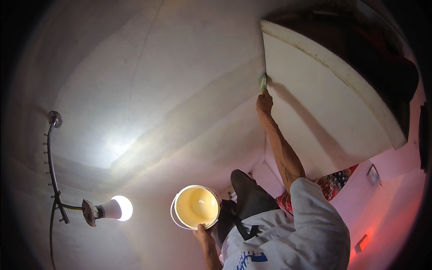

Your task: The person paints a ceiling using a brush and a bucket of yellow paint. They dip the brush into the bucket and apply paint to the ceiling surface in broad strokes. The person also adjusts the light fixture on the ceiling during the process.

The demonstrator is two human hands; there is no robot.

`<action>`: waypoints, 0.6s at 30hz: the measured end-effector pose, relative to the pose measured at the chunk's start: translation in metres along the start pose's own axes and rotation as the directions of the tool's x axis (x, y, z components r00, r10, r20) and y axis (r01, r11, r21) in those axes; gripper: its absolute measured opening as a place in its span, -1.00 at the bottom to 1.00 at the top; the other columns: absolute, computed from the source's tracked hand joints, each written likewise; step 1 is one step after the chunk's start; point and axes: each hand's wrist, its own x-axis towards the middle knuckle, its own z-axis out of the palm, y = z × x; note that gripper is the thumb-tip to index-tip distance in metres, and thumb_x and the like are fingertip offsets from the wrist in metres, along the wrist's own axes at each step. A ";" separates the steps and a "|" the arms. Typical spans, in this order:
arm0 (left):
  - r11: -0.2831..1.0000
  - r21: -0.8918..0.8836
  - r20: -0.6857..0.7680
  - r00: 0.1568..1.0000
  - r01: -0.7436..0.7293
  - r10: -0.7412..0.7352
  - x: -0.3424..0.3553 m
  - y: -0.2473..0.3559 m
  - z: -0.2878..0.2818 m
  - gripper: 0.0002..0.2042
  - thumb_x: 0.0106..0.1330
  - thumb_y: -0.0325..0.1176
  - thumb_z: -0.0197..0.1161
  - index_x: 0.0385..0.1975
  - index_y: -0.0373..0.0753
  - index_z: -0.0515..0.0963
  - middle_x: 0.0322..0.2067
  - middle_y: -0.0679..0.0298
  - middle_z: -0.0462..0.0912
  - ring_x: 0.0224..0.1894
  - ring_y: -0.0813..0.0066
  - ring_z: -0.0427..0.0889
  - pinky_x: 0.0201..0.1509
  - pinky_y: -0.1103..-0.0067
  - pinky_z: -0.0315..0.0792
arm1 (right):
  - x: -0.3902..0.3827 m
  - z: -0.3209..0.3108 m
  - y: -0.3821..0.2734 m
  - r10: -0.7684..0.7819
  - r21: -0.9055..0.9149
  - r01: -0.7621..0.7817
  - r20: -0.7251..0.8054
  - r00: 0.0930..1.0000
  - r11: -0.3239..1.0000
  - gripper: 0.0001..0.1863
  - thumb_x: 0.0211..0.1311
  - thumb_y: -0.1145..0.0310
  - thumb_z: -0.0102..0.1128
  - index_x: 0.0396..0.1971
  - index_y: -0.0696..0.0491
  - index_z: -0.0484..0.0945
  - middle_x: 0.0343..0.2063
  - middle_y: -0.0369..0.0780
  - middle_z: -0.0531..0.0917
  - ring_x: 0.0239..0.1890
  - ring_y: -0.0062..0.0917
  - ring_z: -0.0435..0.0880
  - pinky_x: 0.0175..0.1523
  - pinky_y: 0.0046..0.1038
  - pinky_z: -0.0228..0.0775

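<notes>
My right hand (264, 101) is raised with its fingers closed round a small tool with a pale greenish handle (263, 84), apparently a brush. The tool's tip meets the seam along the left edge of a white curved panel (324, 108), where it joins the plastered surface (189, 67). Lower down, my left hand (202, 232) grips a white bucket (173, 210) at its rim, with a pale yellow liquid inside. The bucket's thin handle hangs to one side.
A bent metal fitting (51, 162) with a lit bulb (121, 208) is at the left. Dark items lie beyond the panel's curved edge. A red patterned cloth (333, 182), a small frame (374, 174) and pink walls (396, 202) show at the right.
</notes>
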 end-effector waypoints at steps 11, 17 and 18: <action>1.000 -0.007 -0.009 1.000 -0.004 0.004 -0.003 0.001 -0.006 -0.55 0.16 -0.46 -0.10 0.05 -0.59 0.25 -0.15 -0.11 0.53 -0.32 0.08 0.70 -0.41 0.36 0.72 | 0.045 0.030 0.000 0.064 0.015 -0.063 -0.072 0.995 0.998 -0.53 0.16 0.53 -0.17 0.09 0.06 0.47 -0.52 -0.14 0.49 -0.56 -0.42 0.43 -0.47 -0.38 0.27; 1.000 -0.025 0.003 1.000 -0.012 0.012 -0.001 -0.002 -0.009 -0.59 0.18 -0.44 -0.10 0.01 -0.55 0.30 -0.20 -0.08 0.54 -0.33 0.13 0.69 -0.40 0.36 0.71 | 0.000 -0.028 -0.086 -0.084 -0.211 0.100 0.080 0.993 0.972 -0.39 0.19 0.52 -0.13 0.32 0.13 0.20 -0.37 0.11 0.63 -0.26 -0.05 0.66 -0.09 -0.15 0.50; 1.000 -0.025 0.005 1.000 -0.002 0.002 0.000 -0.006 -0.012 -0.59 0.18 -0.44 -0.10 0.00 -0.55 0.31 -0.20 -0.08 0.54 -0.34 0.14 0.69 -0.40 0.36 0.71 | 0.002 -0.030 -0.077 -0.067 -0.210 0.079 0.064 0.996 0.974 -0.39 0.19 0.51 -0.12 0.31 0.10 0.22 -0.37 0.11 0.63 -0.27 -0.06 0.66 -0.09 -0.15 0.50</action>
